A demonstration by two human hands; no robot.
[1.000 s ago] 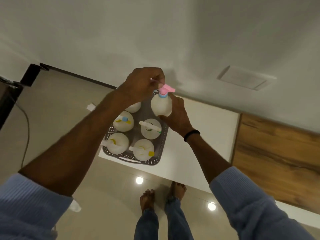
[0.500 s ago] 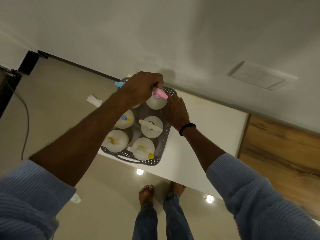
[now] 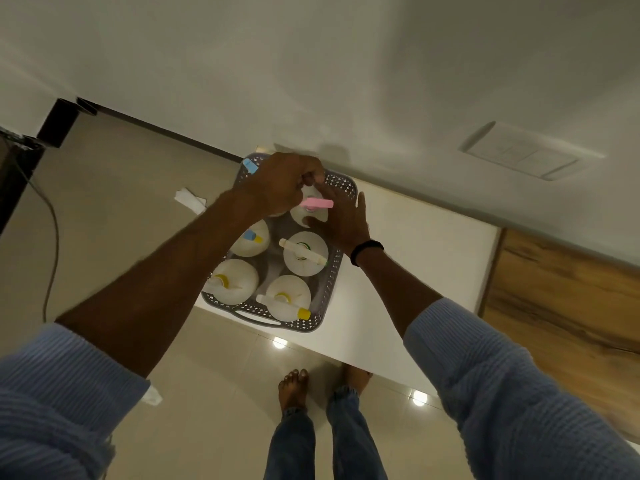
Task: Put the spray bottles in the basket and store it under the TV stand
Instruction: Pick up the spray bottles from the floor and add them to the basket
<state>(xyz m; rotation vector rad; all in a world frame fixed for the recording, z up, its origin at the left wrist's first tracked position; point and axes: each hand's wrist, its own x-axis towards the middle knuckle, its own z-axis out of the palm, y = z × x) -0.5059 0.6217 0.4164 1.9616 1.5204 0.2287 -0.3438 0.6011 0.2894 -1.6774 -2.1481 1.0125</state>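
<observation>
Six spray bottles (image 3: 304, 252), one basket (image 3: 333, 280), one left hand (image 3: 280, 185), one right hand (image 3: 346, 223), two bare feet (image 3: 292, 386), one wristband (image 3: 367, 249)

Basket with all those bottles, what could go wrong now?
The basket sits right at the corner of the stand, so a bump could tip it onto the floor. The left hand grips the pink bottle by its top; if that slips, it could knock into the next bottle.

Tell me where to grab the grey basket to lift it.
Likely the slot handle in the near end wall of the basket, fingers hooked in from your side; upright spray bottles fill the inside, leaving only the walls free.
</observation>
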